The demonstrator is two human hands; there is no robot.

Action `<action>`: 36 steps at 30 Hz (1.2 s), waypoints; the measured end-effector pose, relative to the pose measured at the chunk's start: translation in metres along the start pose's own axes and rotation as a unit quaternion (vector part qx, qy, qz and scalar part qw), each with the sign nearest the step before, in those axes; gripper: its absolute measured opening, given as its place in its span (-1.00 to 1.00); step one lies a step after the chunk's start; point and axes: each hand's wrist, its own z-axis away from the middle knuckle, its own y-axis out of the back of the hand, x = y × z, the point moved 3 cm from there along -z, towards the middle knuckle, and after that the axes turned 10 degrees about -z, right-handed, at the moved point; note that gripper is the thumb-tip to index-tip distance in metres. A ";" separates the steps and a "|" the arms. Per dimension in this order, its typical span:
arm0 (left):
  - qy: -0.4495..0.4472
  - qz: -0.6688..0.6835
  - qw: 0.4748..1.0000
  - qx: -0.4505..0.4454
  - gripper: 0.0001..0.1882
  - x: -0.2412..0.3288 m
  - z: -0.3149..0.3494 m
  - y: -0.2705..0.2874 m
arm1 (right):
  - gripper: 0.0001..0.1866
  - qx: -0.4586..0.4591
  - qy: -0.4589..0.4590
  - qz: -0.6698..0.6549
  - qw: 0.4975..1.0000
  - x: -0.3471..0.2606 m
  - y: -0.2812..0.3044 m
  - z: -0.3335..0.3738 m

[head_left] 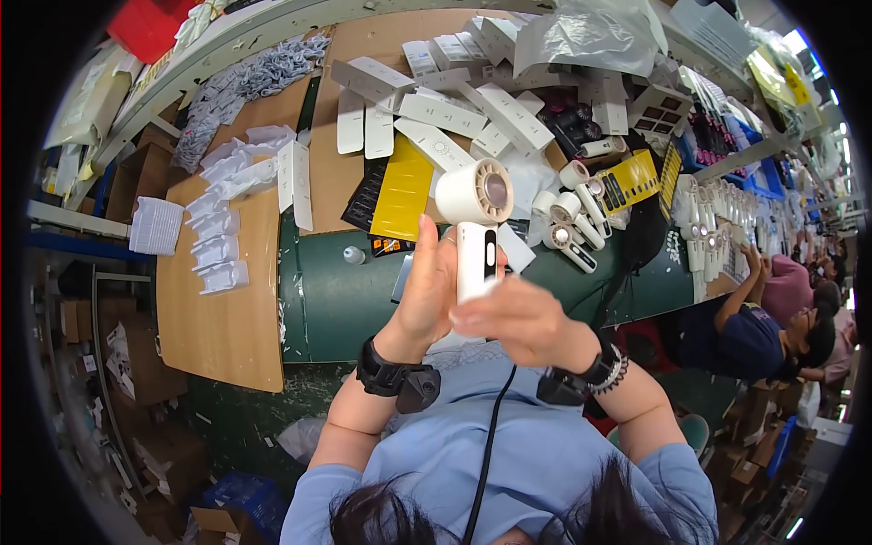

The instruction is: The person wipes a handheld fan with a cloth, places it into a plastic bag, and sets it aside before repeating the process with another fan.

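Observation:
A cream-white handheld fan, with a round vented head and a dark button strip on its handle, stands upright before me. My left hand is closed round the handle from behind, its thumb raised along the left side. Across the handle's lower end lies my right hand, fingers bent and smeared by motion; its hold cannot be made out. Just beyond the fan are a yellow sticker sheet and several white boxes. To the right, more white fans lie in a heap.
A small white bottle stands on the green table. White trays line the wooden board at left, with grey cords beyond. Clear plastic covers some boxes. Another person sits at right.

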 end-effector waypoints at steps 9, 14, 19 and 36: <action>0.005 0.093 0.996 -0.003 -0.50 0.010 0.003 -0.001 | -0.60 -0.049 -0.055 -0.189 0.979 -0.005 0.041 0.004; -0.016 0.011 0.999 -0.042 -0.70 0.012 0.007 -0.002 | -0.68 0.058 -0.091 -0.148 0.983 0.004 0.058 -0.011; -0.003 0.049 0.997 -0.054 -0.61 0.012 0.012 -0.007 | -0.69 0.128 -0.084 -0.134 0.979 0.013 0.054 -0.024; -0.010 -0.016 0.996 -0.087 -0.47 0.013 0.020 -0.009 | -0.71 0.187 -0.105 -0.190 0.958 0.015 0.051 -0.007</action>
